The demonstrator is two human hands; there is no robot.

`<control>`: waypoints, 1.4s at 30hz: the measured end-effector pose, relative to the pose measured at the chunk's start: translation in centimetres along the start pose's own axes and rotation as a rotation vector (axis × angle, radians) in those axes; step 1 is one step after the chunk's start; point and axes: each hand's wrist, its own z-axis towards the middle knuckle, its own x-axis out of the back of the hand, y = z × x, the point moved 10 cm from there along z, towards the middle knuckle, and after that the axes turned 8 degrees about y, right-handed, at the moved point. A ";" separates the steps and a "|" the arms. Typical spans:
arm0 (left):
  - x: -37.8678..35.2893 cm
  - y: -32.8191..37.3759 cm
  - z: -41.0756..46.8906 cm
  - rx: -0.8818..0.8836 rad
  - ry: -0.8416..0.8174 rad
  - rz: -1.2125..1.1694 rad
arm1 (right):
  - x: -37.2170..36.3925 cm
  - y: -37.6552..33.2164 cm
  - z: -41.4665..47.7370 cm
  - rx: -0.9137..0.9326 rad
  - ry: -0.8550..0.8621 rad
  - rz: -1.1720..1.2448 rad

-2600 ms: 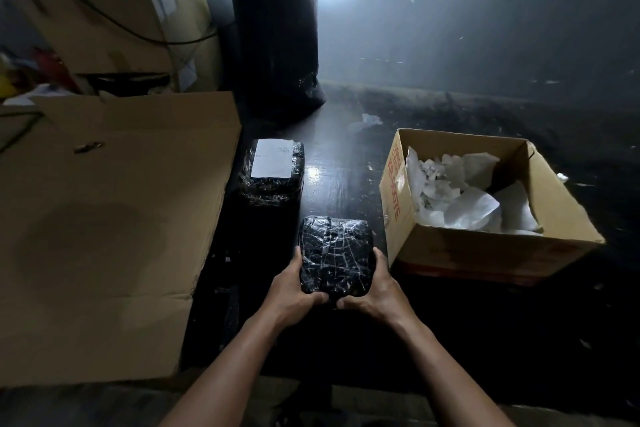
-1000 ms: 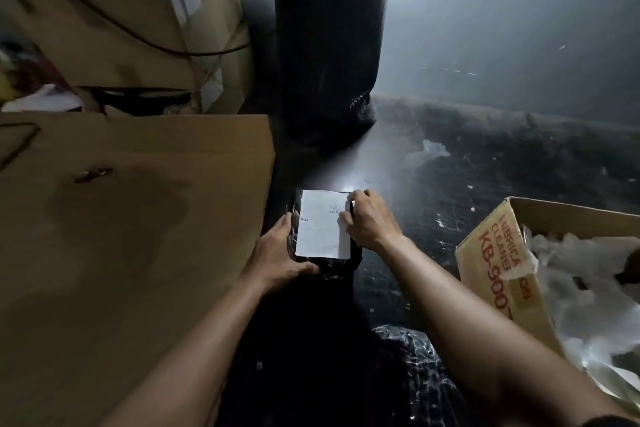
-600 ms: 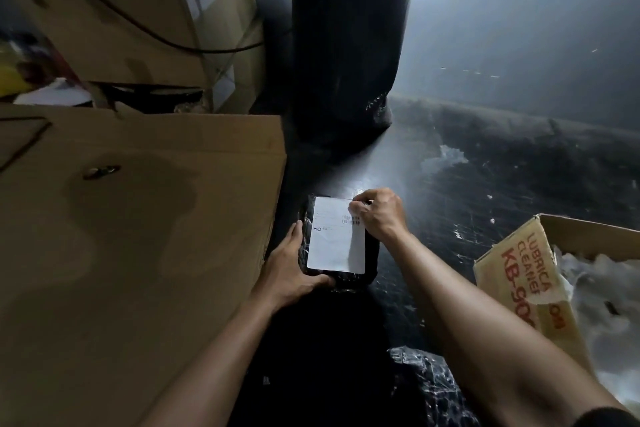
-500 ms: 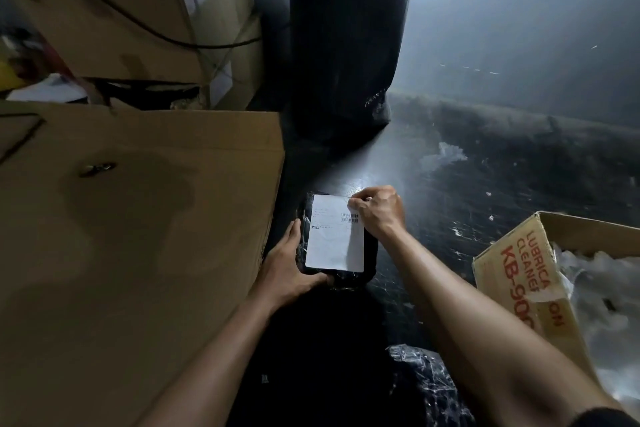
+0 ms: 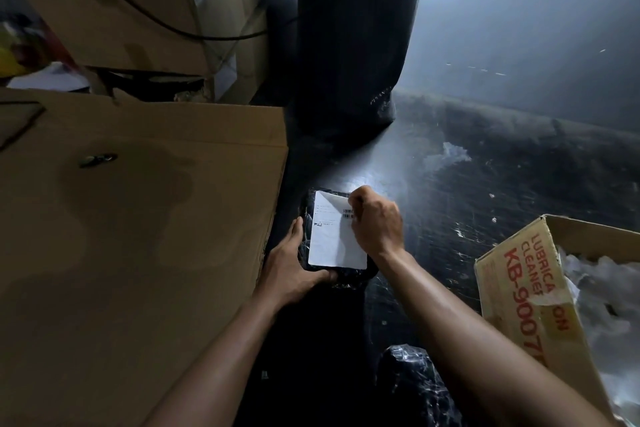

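A parcel wrapped in shiny black film lies flat on a dark tabletop. A white printed label covers most of its top. The left hand braces the parcel's near left corner, its grip closed round the edge with the thumb along the near side. The right hand sits at the label's far right edge, fingers curled in a pinching grip on the paper there. Whether it is pressing the label down or lifting it cannot be told.

The wrapping looks finished and the label seems mostly seated, so what is left is probably this last corner.

A large flat sheet of cardboard lies left of the parcel. Nearer the camera is a second parcel in the same black film, with no label visible on it. To the right of the parcel stands an open carton holding crumpled white paper. Beyond the parcel stands a tall black roll, with stacked cartons to its left.
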 end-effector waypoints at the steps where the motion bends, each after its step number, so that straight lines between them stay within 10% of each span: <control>1: 0.0 0.0 0.0 0.000 0.002 0.001 | -0.5 0.5 0.2 -0.033 -0.041 0.022; 42: -0.2 -0.8 -0.1 0.102 -0.012 -0.150 | 0.1 -0.1 -1.5 -0.083 -0.055 0.265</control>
